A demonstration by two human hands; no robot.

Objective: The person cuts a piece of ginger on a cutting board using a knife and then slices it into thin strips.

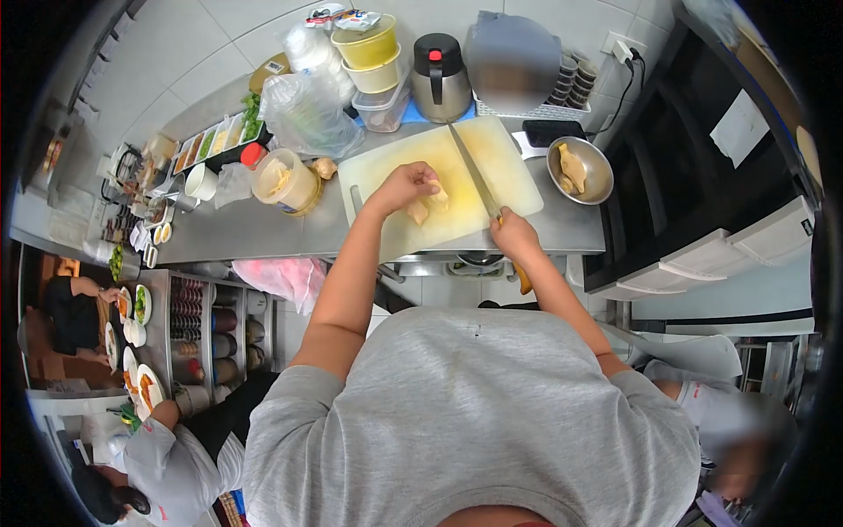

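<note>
Head view: our left hand [406,186] grips pale chicken pieces [428,202] on the cream cutting board [500,158]; our right hand [514,234] clenches a long steel knife [472,174].

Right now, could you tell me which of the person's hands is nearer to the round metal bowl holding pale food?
Right. The right hand grips the long knife just left of the round metal bowl; the left hand rests farther away on the pale food mid-board.

Cutting board [386,176] on counter [263,230] — metal bowl [597,183] right, flask [441,79] behind.
</note>
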